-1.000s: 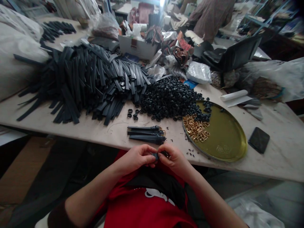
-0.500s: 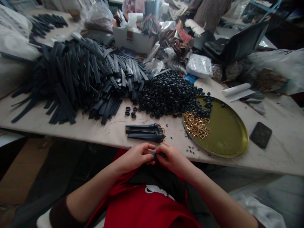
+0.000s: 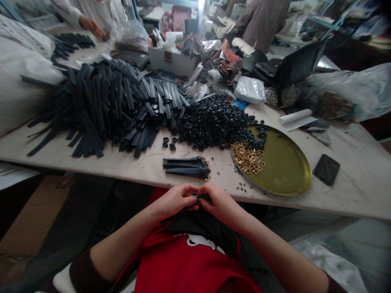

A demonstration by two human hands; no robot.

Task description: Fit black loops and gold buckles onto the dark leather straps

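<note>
My left hand (image 3: 181, 198) and my right hand (image 3: 216, 200) meet just off the table's front edge, fingers closed on a dark strap (image 3: 174, 215). Its tail slants down to the left beneath my left hand; the part between the fingertips is mostly covered. Ahead of them on the table lies a small row of black straps with gold buckles (image 3: 187, 167). Past these is a heap of small black loops (image 3: 210, 122). Gold buckles (image 3: 247, 158) lie grouped on the left side of a round gold-green tray (image 3: 290, 165).
A large pile of black straps (image 3: 104, 101) covers the table's left part. A dark phone-like slab (image 3: 326, 169) lies right of the tray. Behind are a white box (image 3: 171, 62) and a silvery wrapped packet (image 3: 250, 89). A co-worker's hand (image 3: 91, 26) reaches in at far left.
The view has shifted slightly, and a co-worker's hand and sleeve now show at upper left. My fingertips have drawn closer together, and the strap's tail shows below my left hand.
</note>
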